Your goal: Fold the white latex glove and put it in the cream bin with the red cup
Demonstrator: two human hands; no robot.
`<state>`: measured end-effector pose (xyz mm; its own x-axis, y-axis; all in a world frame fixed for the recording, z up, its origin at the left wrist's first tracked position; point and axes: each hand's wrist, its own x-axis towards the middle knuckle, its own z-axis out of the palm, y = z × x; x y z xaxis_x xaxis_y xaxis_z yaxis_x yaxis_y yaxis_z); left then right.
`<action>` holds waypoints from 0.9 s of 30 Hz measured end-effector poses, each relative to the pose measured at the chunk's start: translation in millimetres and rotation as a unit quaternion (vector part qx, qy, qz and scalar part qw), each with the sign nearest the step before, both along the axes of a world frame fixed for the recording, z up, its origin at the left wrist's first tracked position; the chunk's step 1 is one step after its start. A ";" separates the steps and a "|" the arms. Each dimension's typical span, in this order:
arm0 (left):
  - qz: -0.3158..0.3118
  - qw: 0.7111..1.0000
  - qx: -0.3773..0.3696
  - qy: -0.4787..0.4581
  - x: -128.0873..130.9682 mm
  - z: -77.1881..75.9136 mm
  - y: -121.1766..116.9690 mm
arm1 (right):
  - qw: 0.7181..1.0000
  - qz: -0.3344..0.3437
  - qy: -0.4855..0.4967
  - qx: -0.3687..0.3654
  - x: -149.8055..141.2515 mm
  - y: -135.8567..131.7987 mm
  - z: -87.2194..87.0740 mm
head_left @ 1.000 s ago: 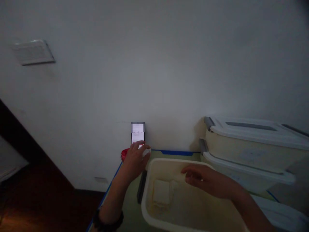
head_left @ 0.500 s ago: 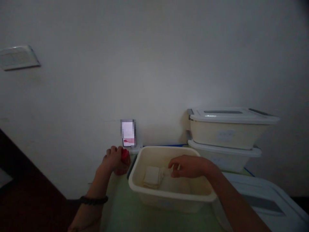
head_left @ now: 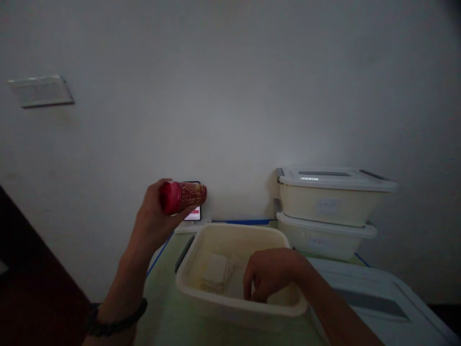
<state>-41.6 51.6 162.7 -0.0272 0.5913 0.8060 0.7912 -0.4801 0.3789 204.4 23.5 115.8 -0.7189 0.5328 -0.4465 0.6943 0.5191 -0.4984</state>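
My left hand (head_left: 153,214) is closed around a red bottle (head_left: 190,194) with gold markings and a pinkish-red cap. The bottle is raised in front of the phone and lies sideways, its cap end toward my palm. My right hand (head_left: 270,271) reaches down into a cream plastic bin (head_left: 236,307). Its fingers are curled downward and closed; whatever may be between them is hidden. Left of that hand, inside the bin, sits a folded pale cloth (head_left: 216,270).
A phone (head_left: 193,214) leans by the wall on a white stand. Two lidded bins (head_left: 331,206) are stacked at the back right. A loose white lid (head_left: 374,288) lies right of the bin on the green tabletop (head_left: 162,298). A switch plate (head_left: 42,91) is on the wall.
My left hand has lifted the red bottle from beside the bin and tipped it sideways. My right hand has gone lower into the bin, its fingers curling. The view has shifted slightly.
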 end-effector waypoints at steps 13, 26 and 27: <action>-0.334 0.939 0.020 0.073 70.4 -2.6 -45.8 | 0.860 -0.149 0.488 -0.002 28.9 -25.9 47.8; -0.343 0.918 -0.107 0.170 60.5 -0.3 -46.5 | 0.791 -0.217 0.571 -0.036 22.1 -25.2 42.8; -0.346 0.919 -0.103 0.161 60.4 -0.4 -45.4 | 0.795 -0.213 0.567 -0.032 22.2 -27.8 43.6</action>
<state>18.8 6.2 162.3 0.6330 0.5186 0.5748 0.4109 -0.8543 0.3183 226.6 -4.4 159.5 -0.4396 0.8377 0.3241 -0.1152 0.3053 -0.9453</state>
